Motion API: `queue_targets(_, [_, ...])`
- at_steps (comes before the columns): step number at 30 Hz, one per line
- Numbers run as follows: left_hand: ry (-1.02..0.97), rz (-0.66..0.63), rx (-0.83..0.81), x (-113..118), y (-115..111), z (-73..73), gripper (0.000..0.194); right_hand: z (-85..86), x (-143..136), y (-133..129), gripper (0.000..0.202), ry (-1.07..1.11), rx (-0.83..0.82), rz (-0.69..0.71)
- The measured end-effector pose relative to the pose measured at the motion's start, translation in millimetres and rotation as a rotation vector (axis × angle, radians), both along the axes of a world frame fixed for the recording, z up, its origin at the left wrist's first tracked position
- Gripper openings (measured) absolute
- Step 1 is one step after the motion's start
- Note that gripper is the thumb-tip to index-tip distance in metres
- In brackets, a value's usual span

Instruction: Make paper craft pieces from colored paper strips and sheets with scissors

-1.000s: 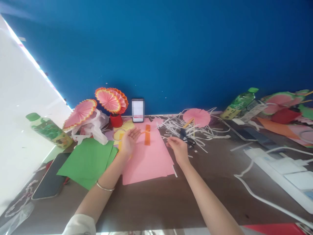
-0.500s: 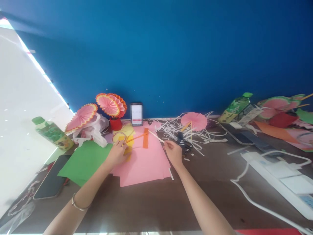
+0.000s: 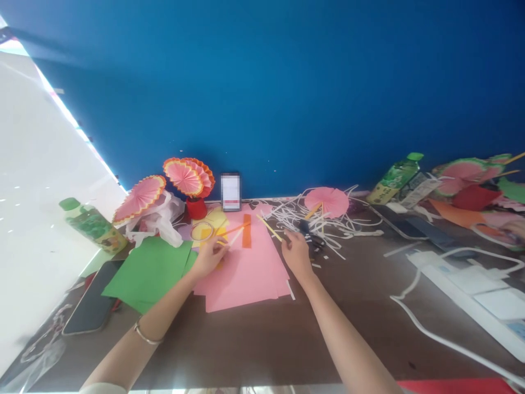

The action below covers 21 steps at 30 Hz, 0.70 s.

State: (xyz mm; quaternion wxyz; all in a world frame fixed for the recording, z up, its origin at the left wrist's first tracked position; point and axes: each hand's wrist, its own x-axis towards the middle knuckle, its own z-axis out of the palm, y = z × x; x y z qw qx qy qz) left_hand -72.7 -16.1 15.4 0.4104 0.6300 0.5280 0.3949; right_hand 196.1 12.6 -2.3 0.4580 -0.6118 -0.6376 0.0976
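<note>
My right hand (image 3: 297, 253) pinches one end of a narrow yellow paper strip (image 3: 269, 227), which points up and left over the pink sheets. Over the left side of the pink paper (image 3: 246, 279), my left hand (image 3: 211, 256) has its fingers closed on a thin white strip (image 3: 236, 235). An orange strip (image 3: 232, 229) lies slanted just beyond those fingers. Beside it a wider orange piece (image 3: 246, 231) rests flat on the pink sheets. Yellow paper (image 3: 219, 219) and a tape roll (image 3: 201, 231) are just behind my left hand.
Green sheets (image 3: 150, 268) and a phone (image 3: 92, 298) lie left. Pleated paper flowers (image 3: 188, 175) stand behind, near an upright phone (image 3: 231, 191). Black scissors (image 3: 314, 238), white scraps (image 3: 287, 216), and a power strip (image 3: 463, 290) are right. Another person's hand (image 3: 519, 229) shows at the right edge.
The strip in my right hand showed pale before and now shows yellow. My left hand has shifted right and slightly toward me, and a white strip now shows at its fingertips.
</note>
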Motion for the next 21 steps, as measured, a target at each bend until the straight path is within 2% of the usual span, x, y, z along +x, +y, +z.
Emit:
queue_targets(3, [-0.133,-0.07,-0.032,13.2,1.1,1.3,0.024,8.4,-14.9,-10.6,0.044,0.135,0.0,0.057])
queue_targets(7, [-0.165,-0.188,-0.025,29.9,-2.0,3.0,0.024,17.4,-45.1,-25.3,0.06,0.587,-0.319,0.358])
queue_targets(9, [-0.178,-0.235,-0.047,35.8,-3.5,2.3,0.025,19.7,-55.3,-28.0,0.063,0.743,-0.397,0.43])
queue_targets(13, [-0.173,-0.254,-0.095,37.6,-3.1,-1.2,0.03,20.9,-52.8,-23.6,0.051,0.835,-0.31,0.346])
queue_targets(17, [-0.088,-0.269,-0.062,33.0,-3.2,-1.1,0.023,18.6,-37.5,-16.3,0.042,0.876,-0.21,0.226])
queue_targets(21, [-0.018,-0.285,-0.029,32.6,-6.3,3.3,0.026,16.0,-32.8,-13.6,0.039,0.904,-0.193,0.197])
